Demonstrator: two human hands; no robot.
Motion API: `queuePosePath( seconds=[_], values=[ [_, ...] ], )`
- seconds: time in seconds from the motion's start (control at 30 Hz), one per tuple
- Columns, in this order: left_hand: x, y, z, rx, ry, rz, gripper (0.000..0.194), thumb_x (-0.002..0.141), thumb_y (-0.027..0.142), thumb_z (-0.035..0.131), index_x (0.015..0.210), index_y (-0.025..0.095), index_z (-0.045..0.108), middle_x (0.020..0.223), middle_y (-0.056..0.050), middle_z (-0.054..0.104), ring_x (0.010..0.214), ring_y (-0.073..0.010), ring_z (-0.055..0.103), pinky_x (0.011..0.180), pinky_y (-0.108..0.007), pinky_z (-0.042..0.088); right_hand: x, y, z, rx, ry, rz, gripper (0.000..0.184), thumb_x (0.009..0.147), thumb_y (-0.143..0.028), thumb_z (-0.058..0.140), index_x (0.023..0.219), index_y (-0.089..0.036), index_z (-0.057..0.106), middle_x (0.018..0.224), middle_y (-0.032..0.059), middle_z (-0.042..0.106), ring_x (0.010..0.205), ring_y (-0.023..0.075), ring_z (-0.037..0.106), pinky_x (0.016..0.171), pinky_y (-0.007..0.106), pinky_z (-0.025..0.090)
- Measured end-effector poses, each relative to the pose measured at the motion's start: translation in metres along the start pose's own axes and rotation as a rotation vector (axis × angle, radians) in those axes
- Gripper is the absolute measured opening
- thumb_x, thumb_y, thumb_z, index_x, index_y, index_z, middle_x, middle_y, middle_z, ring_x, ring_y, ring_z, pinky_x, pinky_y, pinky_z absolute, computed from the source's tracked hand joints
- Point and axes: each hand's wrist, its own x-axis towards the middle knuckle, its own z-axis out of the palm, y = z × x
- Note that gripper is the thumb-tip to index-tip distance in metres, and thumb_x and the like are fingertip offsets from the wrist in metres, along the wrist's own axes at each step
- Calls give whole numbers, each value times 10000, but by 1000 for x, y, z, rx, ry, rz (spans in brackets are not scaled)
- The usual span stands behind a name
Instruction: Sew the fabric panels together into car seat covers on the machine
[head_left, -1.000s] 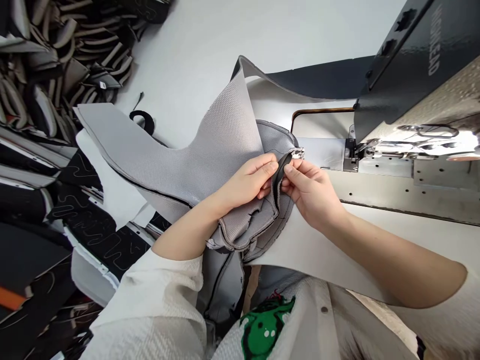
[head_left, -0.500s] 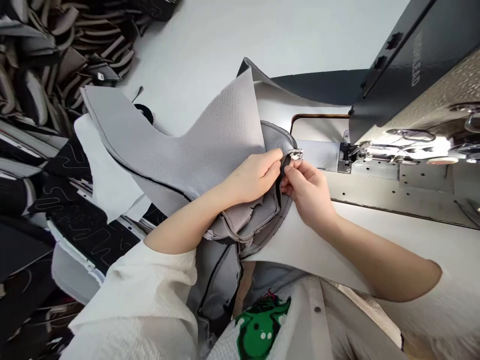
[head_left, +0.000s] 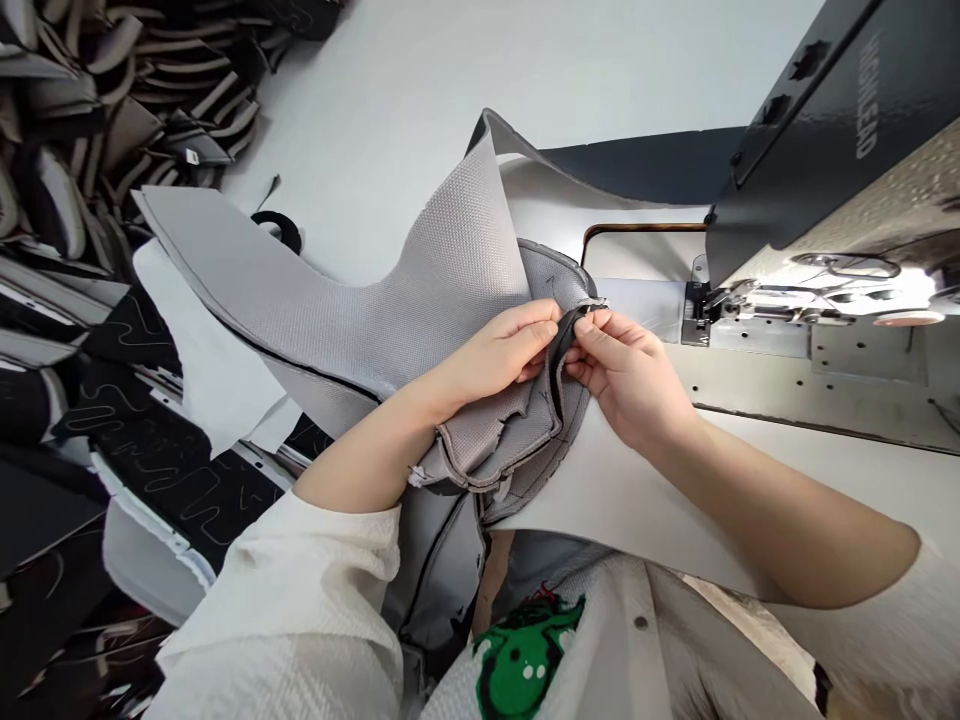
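A large grey mesh fabric piece [head_left: 390, 300] with folded, stitched layers lies across the white sewing table [head_left: 420, 90]. A narrow black strip [head_left: 561, 345] runs along its folded edge. My left hand [head_left: 499, 350] pinches the fabric and the strip from the left, fingers closed. From the right, my right hand [head_left: 626, 375] pinches the same black strip, fingertips almost touching the left hand's. Both hands sit just left of the sewing machine's needle area [head_left: 701, 300].
A dark sewing machine head [head_left: 832, 130] rises at the right over its metal bed [head_left: 787, 370]. Heaps of black and grey cut pieces [head_left: 82, 120] fill the left side. A white sheet [head_left: 217, 370] lies under the grey fabric.
Both hands stayed pinched on the black strip at the fold. The fingers shifted slightly along it; the view swayed a little.
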Motion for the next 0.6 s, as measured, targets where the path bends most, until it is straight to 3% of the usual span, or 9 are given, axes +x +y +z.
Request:
queuePosePath(
  seconds=[0.3, 0.5, 0.6],
  values=[
    [3, -6, -2, 125, 2, 47, 236, 925, 240, 359, 692, 201, 354, 527, 59, 381, 461, -82, 394, 423, -202, 313, 1, 2, -1, 31, -19, -13, 327, 560, -355, 847, 644, -189, 578, 592, -70, 533, 553, 49, 519, 551, 161, 470],
    [6, -6, 5, 548, 262, 234, 259, 877, 232, 434, 647, 203, 317, 536, 54, 373, 493, -89, 390, 480, -233, 276, -1, 8, -1, -69, -40, -118, 310, 603, -418, 820, 670, -201, 609, 623, -52, 552, 582, 78, 511, 584, 213, 480],
    [3, -5, 7, 719, 289, 294, 242, 898, 315, 473, 717, 207, 354, 584, 47, 422, 517, -100, 418, 498, -244, 273, -2, 11, 0, -89, -53, -173, 304, 623, -430, 801, 661, -208, 597, 632, -48, 552, 597, 94, 513, 606, 244, 492]
  ],
)
